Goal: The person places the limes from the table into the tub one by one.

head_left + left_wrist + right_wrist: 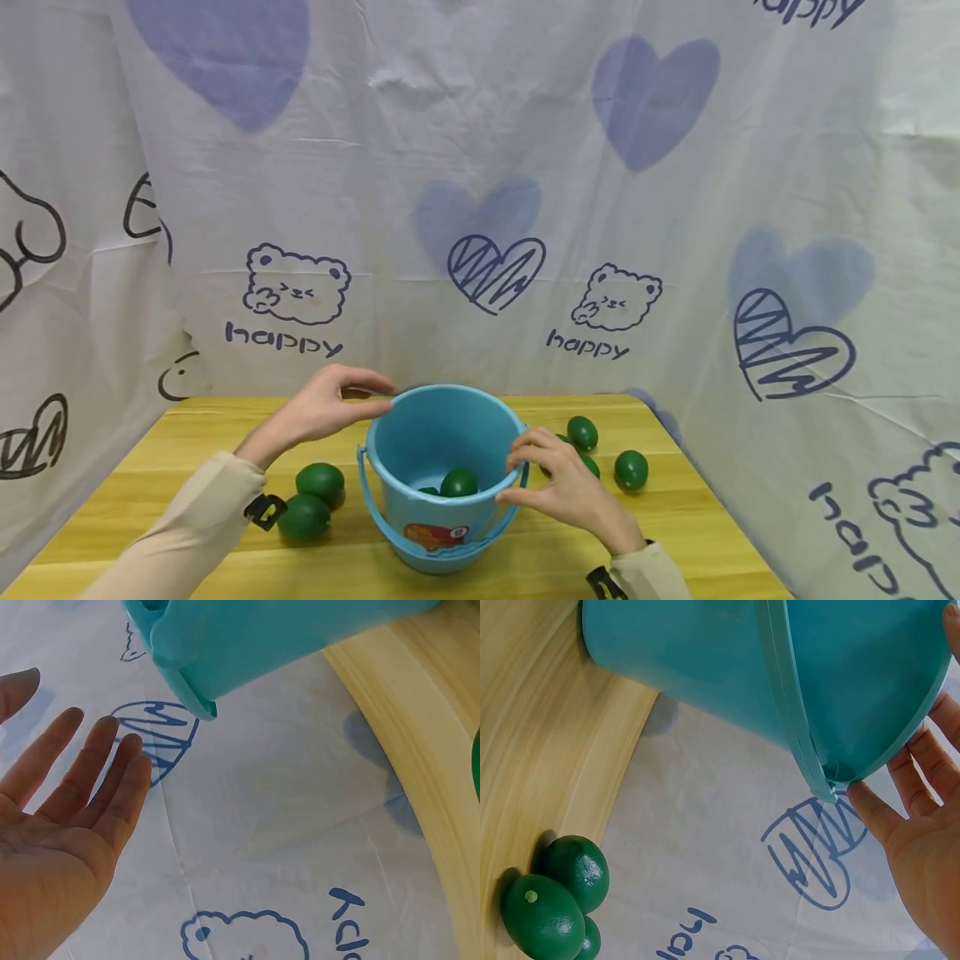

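Note:
A light blue bucket (pixel 401 500) stands upright on the table, its handle hanging down across the front. Inside lies a glossy dark green oval fruit (pixel 459 482), with part of another showing beside it. My left hand (pixel 330 408) is at the left of the rim, fingers spread; in the left wrist view a gap separates its fingertips from the bucket. On the right, my right hand (pixel 558 479) rests its fingertips against the outside of the rim (pixel 885 761), the fingers loosely extended and the thumb apart from them.
Two green fruits (pixel 303 518) touch each other on the wooden table (pixel 225 425), left of the bucket. Several more fruits (pixel 632 470) lie to its right, partly behind my right hand. A white printed cloth (pixel 397 325) hangs behind the table and along both sides.

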`<act>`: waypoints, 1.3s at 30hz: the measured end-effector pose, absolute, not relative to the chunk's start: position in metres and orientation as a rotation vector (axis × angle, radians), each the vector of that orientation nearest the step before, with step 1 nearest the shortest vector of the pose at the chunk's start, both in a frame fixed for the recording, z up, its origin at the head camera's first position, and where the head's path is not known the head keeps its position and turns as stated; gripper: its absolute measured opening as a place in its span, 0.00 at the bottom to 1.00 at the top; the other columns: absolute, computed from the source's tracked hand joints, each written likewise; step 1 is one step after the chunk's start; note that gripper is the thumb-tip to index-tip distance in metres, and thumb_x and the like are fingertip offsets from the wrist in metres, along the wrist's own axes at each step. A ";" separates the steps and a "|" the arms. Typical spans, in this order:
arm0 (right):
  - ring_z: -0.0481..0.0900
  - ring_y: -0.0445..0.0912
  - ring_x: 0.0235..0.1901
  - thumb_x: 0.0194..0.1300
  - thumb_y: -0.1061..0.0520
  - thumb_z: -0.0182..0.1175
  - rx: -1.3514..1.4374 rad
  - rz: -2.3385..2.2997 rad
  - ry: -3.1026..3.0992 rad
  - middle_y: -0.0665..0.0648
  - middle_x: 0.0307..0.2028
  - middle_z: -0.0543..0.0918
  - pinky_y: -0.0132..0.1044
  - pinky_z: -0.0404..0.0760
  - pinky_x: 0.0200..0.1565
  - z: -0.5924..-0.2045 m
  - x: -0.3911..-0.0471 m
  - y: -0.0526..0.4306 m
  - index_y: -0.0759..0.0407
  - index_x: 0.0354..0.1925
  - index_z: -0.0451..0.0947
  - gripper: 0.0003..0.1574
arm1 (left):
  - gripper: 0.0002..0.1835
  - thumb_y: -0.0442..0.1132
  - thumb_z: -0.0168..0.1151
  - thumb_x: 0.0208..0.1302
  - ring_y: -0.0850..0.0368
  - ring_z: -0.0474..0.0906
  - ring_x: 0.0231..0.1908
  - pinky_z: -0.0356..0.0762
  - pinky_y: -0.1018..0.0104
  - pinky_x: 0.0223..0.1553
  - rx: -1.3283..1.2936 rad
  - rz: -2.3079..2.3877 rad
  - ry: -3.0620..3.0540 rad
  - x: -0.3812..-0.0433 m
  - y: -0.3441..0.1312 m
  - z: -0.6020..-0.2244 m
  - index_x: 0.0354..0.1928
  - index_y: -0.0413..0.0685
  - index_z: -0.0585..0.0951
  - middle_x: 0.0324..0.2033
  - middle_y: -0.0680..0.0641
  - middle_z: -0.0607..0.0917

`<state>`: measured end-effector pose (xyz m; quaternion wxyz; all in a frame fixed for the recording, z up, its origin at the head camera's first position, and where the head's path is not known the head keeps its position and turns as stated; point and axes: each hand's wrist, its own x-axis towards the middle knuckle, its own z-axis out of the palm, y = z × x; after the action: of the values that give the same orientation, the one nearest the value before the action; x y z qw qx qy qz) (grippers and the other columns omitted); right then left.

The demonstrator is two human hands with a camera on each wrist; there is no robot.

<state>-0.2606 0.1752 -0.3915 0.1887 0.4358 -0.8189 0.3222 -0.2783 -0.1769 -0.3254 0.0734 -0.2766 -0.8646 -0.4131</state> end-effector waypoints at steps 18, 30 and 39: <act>0.69 0.38 0.42 0.47 0.40 0.67 1.214 0.904 -2.309 0.40 0.40 0.73 0.38 0.75 0.44 -0.389 -0.263 0.174 0.39 0.34 0.75 0.16 | 0.23 0.53 0.61 0.57 0.50 0.75 0.48 0.76 0.57 0.46 -0.690 -1.403 -2.578 -0.271 -0.208 -0.350 0.52 0.51 0.76 0.49 0.47 0.78; 0.69 0.38 0.43 0.48 0.40 0.66 1.212 0.914 -2.316 0.40 0.40 0.73 0.39 0.75 0.45 -0.392 -0.261 0.175 0.39 0.34 0.75 0.15 | 0.25 0.52 0.62 0.56 0.50 0.75 0.48 0.76 0.59 0.46 -0.568 -1.457 -2.629 -0.265 -0.229 -0.376 0.52 0.46 0.75 0.49 0.45 0.78; 0.69 0.40 0.44 0.48 0.40 0.66 1.224 0.916 -2.323 0.43 0.40 0.73 0.40 0.75 0.45 -0.392 -0.262 0.175 0.41 0.35 0.75 0.16 | 0.24 0.54 0.61 0.56 0.52 0.76 0.47 0.76 0.59 0.46 -0.469 -1.404 -2.685 -0.265 -0.244 -0.390 0.50 0.47 0.77 0.46 0.47 0.80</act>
<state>-0.2615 0.1750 -0.3923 0.1795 0.4332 -0.8217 0.3240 -0.2652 -0.2440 -0.3898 0.0381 -0.1528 -0.8752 -0.4575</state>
